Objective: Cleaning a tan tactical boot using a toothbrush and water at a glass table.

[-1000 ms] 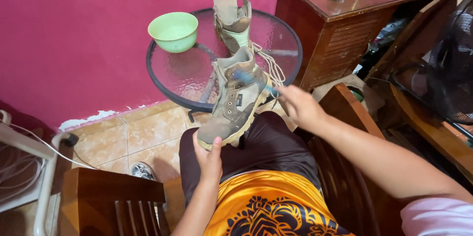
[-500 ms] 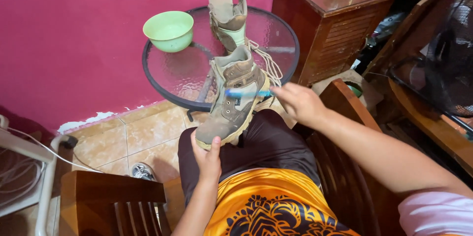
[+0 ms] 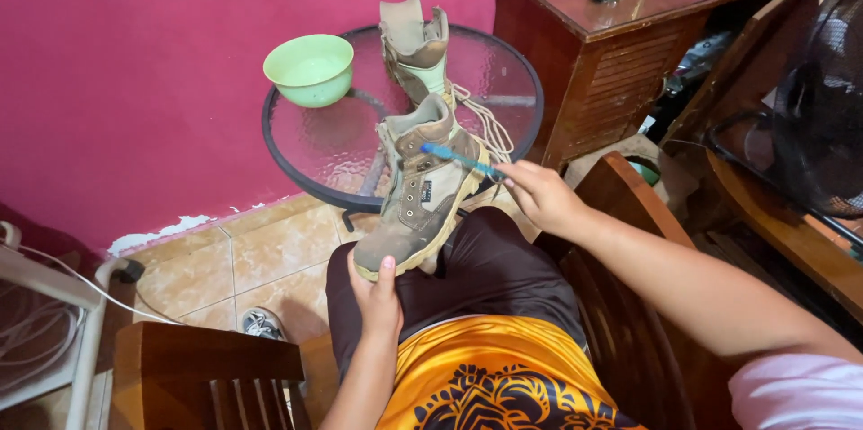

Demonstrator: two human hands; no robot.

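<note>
A worn tan and brown boot (image 3: 416, 199) rests on my lap, its toe toward me. My left hand (image 3: 376, 293) grips the toe and sole from below. My right hand (image 3: 538, 195) holds a blue toothbrush (image 3: 461, 159) whose head touches the boot's upper near the ankle collar. A second boot (image 3: 419, 51) of the same kind stands upright on the round glass table (image 3: 508, 70), with pale laces trailing down to the table's edge.
A light green bowl (image 3: 310, 68) sits at the table's left. A wooden cabinet (image 3: 620, 44) with a glass top stands at the right, a black fan (image 3: 822, 106) further right. Wooden chair arms (image 3: 211, 367) flank me; a shoe (image 3: 262, 323) lies on the tiled floor.
The toothbrush head has slid across the boot's upper toward the ankle. My left hand keeps its grip on the toe. The view has shifted slightly.
</note>
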